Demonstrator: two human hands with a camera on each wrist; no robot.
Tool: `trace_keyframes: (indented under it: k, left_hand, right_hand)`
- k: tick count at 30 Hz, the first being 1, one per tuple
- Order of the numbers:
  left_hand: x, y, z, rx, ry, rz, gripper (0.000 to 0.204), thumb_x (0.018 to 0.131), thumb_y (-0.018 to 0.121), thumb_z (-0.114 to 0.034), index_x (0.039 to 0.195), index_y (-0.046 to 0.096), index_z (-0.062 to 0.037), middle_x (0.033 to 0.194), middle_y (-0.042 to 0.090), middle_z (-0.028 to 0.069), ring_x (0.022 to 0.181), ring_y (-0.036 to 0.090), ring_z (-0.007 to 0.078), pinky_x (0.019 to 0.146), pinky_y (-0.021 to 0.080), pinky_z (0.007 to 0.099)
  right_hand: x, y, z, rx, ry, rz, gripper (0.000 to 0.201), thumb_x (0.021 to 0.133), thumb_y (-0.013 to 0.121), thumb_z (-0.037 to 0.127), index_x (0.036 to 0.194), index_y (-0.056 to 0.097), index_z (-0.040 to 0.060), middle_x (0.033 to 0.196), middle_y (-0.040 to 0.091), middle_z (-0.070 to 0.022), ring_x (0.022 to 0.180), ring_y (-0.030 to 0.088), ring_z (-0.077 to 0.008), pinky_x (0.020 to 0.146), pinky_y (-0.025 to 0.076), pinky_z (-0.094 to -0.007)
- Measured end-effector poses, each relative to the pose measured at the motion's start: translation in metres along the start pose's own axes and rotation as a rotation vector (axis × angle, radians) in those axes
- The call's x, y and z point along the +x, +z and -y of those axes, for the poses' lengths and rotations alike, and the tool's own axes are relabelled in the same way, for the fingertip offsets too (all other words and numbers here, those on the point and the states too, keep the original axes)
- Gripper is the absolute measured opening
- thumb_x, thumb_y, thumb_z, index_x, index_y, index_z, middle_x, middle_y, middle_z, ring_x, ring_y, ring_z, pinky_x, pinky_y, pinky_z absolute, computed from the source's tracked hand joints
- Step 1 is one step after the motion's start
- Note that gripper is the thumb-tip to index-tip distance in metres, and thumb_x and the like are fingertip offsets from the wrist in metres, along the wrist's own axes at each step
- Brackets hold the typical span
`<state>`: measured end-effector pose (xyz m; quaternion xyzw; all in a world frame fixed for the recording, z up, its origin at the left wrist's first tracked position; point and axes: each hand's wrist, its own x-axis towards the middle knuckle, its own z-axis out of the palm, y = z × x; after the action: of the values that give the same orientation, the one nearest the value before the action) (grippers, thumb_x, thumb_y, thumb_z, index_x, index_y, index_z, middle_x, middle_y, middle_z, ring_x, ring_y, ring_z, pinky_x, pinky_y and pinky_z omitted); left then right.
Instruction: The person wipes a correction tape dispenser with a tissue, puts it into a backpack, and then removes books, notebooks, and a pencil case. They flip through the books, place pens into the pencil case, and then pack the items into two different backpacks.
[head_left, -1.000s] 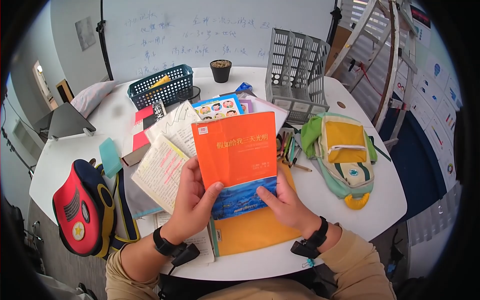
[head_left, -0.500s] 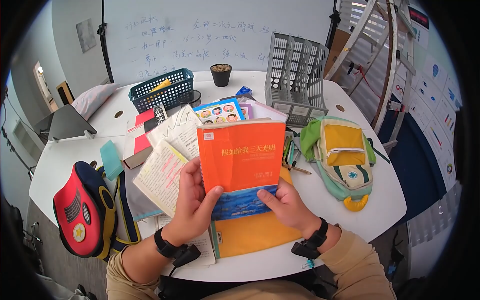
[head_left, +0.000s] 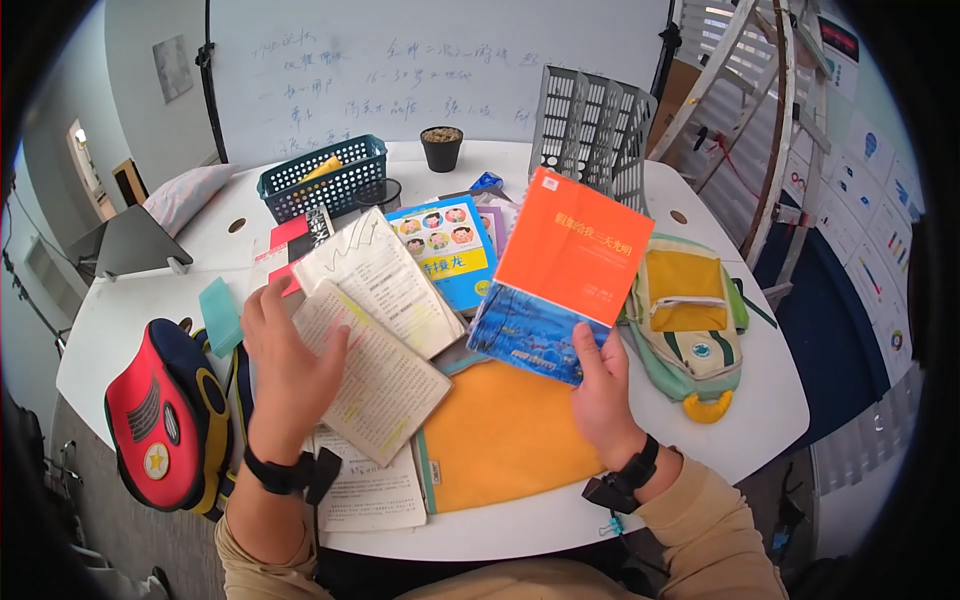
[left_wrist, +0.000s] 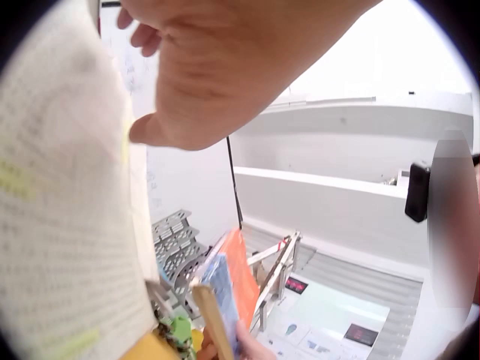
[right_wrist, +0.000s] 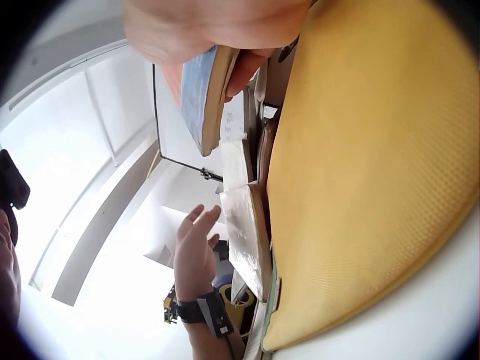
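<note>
The right hand grips an orange and blue book by its lower edge, thumb on the front cover, tilted to the right above the table. In the right wrist view the book hangs from that hand. The left hand holds nothing, its fingers spread over the left edge of a worn book with highlighted text. Whether it touches the pages cannot be told. In the left wrist view this hand is beside the pages. Another marked book lies behind.
An orange-yellow folder lies in front. Around are a blue picture book, a red school bag, a green and yellow backpack, a teal basket, a plant pot and a grey file rack.
The left hand has let go of the orange book and moved left to the worn books. The right hand has carried the orange book right and tilted it.
</note>
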<state>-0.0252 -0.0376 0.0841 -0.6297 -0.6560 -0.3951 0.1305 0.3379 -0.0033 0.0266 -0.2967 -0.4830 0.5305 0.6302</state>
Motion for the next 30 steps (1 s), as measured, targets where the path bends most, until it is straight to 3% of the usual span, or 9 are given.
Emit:
trace_keyframes:
  k: [1,4,8,11,14,17,20,24,30]
  left_hand:
    - [0.001,-0.011,0.003,0.046,-0.090,0.134,0.087,0.093,0.091,-0.023,0.162,0.046,0.0047,0.158,0.052,0.0268,0.153,0.047,0.0470,0.130,0.039,0.0565]
    - [-0.001,-0.030,0.017,0.145,-0.147,0.334,0.093,0.091,0.094,-0.028,0.162,0.045,0.0075,0.157,0.053,0.0289,0.151,0.050,0.0484,0.128,0.042,0.0557]
    - [0.001,-0.041,0.024,0.082,-0.136,0.513,0.092,0.085,0.099,-0.036,0.153,0.055,0.0085,0.145,0.066,0.0283,0.142,0.061,0.0472,0.124,0.048,0.0523]
    - [0.003,-0.042,0.020,0.165,-0.141,0.503,0.081,0.084,0.100,-0.030,0.146,0.063,0.0052,0.138,0.072,0.0291,0.135,0.067,0.0466,0.117,0.054,0.0499]
    - [0.008,-0.046,0.020,-0.164,-0.189,0.420,0.063,0.087,0.098,-0.018,0.139,0.069,0.0030,0.131,0.075,0.0265,0.123,0.074,0.0383,0.106,0.059,0.0446]
    - [0.019,-0.055,0.016,-0.349,-0.332,0.441,0.048,0.092,0.092,-0.006,0.133,0.069,0.0063,0.116,0.077,0.0104,0.105,0.074,0.0203,0.098,0.059,0.0335]
    - [0.025,-0.058,0.017,-0.662,-0.371,0.465,0.042,0.093,0.089,-0.001,0.131,0.071,0.0054,0.117,0.076,0.0037,0.104,0.071,0.0119,0.097,0.057,0.0292]
    - [0.027,-0.046,0.017,-0.864,-0.240,0.384,0.037,0.099,0.087,-0.004,0.132,0.072,0.0021,0.118,0.078,0.0036,0.107,0.074,0.0127,0.099,0.058,0.0285]
    - [0.011,0.011,-0.007,-1.426,-0.573,0.260,0.037,0.108,0.083,-0.011,0.140,0.070,0.0008,0.126,0.081,0.0066,0.115,0.078,0.0147,0.105,0.061,0.0340]
  right_hand:
    - [0.000,-0.001,-0.001,0.023,0.011,-0.010,0.046,0.126,0.056,0.025,0.166,0.051,0.0029,0.160,0.064,-0.0066,0.143,0.063,-0.0133,0.120,0.052,-0.0349]
    - [0.001,0.002,-0.002,0.042,-0.018,-0.043,0.046,0.126,0.056,0.026,0.166,0.052,0.0038,0.159,0.065,-0.0062,0.142,0.063,-0.0132,0.120,0.053,-0.0356]
    - [0.001,-0.001,-0.005,0.050,0.009,-0.022,0.046,0.126,0.057,0.026,0.166,0.052,0.0037,0.159,0.065,-0.0061,0.142,0.063,-0.0135,0.120,0.053,-0.0356]
    - [0.000,0.001,-0.006,0.047,0.031,0.006,0.046,0.126,0.057,0.026,0.166,0.052,0.0036,0.159,0.065,-0.0060,0.142,0.063,-0.0137,0.121,0.052,-0.0355]
    - [-0.003,0.003,-0.006,0.044,0.057,0.044,0.046,0.126,0.058,0.026,0.166,0.052,0.0032,0.159,0.065,-0.0057,0.142,0.062,-0.0137,0.122,0.050,-0.0354]
    - [-0.005,0.003,-0.004,0.003,0.058,0.091,0.046,0.126,0.058,0.026,0.165,0.053,0.0027,0.159,0.065,-0.0055,0.143,0.061,-0.0135,0.122,0.048,-0.0353]
    - [-0.006,0.005,-0.001,0.003,0.077,0.147,0.046,0.126,0.059,0.027,0.165,0.054,0.0023,0.158,0.066,-0.0055,0.143,0.061,-0.0135,0.122,0.048,-0.0353]
    - [-0.007,0.006,0.006,0.140,0.233,0.226,0.047,0.125,0.058,0.027,0.164,0.055,0.0019,0.156,0.069,-0.0067,0.140,0.066,-0.0154,0.120,0.053,-0.0366]
    - [-0.007,0.011,0.016,0.370,0.475,0.263,0.047,0.125,0.059,0.028,0.164,0.056,0.0026,0.154,0.071,-0.0080,0.139,0.071,-0.0195,0.117,0.059,-0.0411]
